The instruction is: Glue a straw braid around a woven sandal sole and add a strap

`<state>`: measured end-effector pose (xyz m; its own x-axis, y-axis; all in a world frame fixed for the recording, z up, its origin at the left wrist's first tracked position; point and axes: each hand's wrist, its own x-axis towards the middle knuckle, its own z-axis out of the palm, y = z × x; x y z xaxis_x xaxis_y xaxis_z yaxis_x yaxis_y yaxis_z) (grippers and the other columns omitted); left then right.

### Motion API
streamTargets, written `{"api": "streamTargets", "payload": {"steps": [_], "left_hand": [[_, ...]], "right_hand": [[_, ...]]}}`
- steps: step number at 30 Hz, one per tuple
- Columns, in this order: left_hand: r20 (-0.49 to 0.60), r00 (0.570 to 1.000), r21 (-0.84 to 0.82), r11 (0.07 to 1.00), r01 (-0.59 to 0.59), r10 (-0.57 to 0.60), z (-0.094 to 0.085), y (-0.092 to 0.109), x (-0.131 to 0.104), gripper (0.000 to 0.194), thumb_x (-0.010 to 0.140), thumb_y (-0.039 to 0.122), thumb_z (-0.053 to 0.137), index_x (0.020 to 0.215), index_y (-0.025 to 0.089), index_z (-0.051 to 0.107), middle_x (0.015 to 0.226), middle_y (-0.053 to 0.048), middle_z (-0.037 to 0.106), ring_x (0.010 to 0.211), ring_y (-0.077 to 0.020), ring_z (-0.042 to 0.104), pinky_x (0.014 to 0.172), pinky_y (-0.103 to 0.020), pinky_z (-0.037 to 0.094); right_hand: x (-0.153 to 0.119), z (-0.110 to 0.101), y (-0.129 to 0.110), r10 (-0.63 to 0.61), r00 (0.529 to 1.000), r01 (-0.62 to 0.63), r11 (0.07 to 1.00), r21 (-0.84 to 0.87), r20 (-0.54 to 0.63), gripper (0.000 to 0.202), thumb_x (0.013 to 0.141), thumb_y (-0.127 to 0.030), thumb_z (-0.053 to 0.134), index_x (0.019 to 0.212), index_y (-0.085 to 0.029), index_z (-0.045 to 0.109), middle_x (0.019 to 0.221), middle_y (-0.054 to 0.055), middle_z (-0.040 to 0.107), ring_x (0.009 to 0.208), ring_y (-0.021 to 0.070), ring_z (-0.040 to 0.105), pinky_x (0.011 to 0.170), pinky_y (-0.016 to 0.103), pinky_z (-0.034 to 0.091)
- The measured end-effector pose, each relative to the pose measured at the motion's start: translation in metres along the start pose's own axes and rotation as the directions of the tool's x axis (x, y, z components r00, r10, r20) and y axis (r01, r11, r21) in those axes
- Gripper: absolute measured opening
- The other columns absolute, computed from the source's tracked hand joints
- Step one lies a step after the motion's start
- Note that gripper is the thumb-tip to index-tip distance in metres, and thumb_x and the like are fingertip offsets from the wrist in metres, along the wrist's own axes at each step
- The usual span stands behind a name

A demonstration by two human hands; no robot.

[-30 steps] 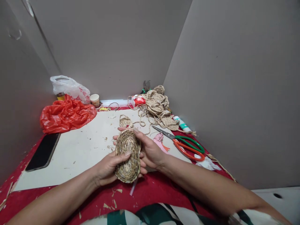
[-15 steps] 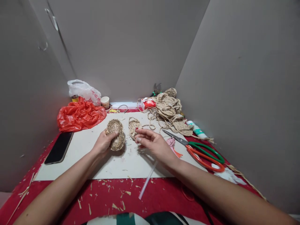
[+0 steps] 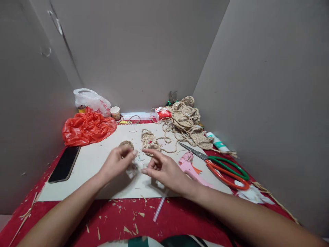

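Observation:
My left hand (image 3: 118,162) hovers over the pale board, its fingertips pinched together; what they hold, if anything, I cannot make out. Just below them is a blurred whitish, see-through patch (image 3: 132,170). An oval woven straw sole (image 3: 126,144) lies on the board behind my left hand, which partly hides it. My right hand (image 3: 164,168) is open with thumb and index finger apart, pointing toward the left hand. Beyond it rests a small woven straw slipper (image 3: 149,139) with a red bead on it and a cord trailing to the right.
A pink glue gun (image 3: 191,168) and large scissors (image 3: 218,164) lie right of my right hand. Braided straw rope (image 3: 183,116) is heaped at the back right. A phone (image 3: 64,164), a red plastic bag (image 3: 88,128) and a paper cup (image 3: 115,112) are on the left. Straw scraps litter the red cloth (image 3: 113,219).
My left hand has let go of the straw sole, which now lies on the board. Both hands have come closer together, and the right has moved toward me, uncovering more of the slipper.

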<state>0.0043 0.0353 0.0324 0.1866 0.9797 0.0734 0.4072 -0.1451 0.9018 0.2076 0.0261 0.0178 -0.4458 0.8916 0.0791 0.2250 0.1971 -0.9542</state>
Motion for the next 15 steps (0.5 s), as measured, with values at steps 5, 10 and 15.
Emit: {"api": "streamTargets", "payload": {"steps": [5,10,15], "left_hand": [[0.322,0.944,-0.354,0.915,0.194,-0.076,0.030,0.009,-0.018,0.030,0.074,0.042,0.070,0.074,0.013,0.063,0.057,0.001,0.059,0.052,-0.0097,0.052,0.054,-0.023,0.043],[0.284,0.947,-0.501,0.818,0.282,-0.153,0.030,0.006,-0.015,0.023,0.074,0.035,0.073,0.079,0.014,0.066,0.065,-0.001,0.065,0.057,-0.0104,0.059,0.062,-0.025,0.048],[0.336,0.915,-0.512,0.771,0.378,-0.225,0.031,0.007,-0.017,0.024,0.066,0.029,0.080,0.072,0.014,0.063,0.061,0.001,0.062,0.054,-0.0093,0.058,0.060,-0.023,0.045]], "right_hand": [[-0.001,-0.012,0.000,-0.169,0.986,0.152,0.846,-0.511,0.013,0.072,0.080,-0.025,0.063,0.144,-0.021,0.031,0.075,-0.001,0.064,0.064,0.0140,0.059,0.064,0.027,0.044],[0.003,-0.028,-0.005,-0.307,0.951,0.257,0.715,-0.650,0.039,0.079,0.083,-0.044,0.062,0.147,-0.019,0.024,0.083,0.002,0.066,0.067,0.0160,0.061,0.063,0.027,0.045],[0.004,-0.041,-0.005,-0.432,0.878,0.442,0.566,-0.696,0.206,0.085,0.083,-0.056,0.057,0.150,-0.020,0.018,0.090,0.006,0.067,0.070,0.0173,0.061,0.063,0.028,0.046]]}}
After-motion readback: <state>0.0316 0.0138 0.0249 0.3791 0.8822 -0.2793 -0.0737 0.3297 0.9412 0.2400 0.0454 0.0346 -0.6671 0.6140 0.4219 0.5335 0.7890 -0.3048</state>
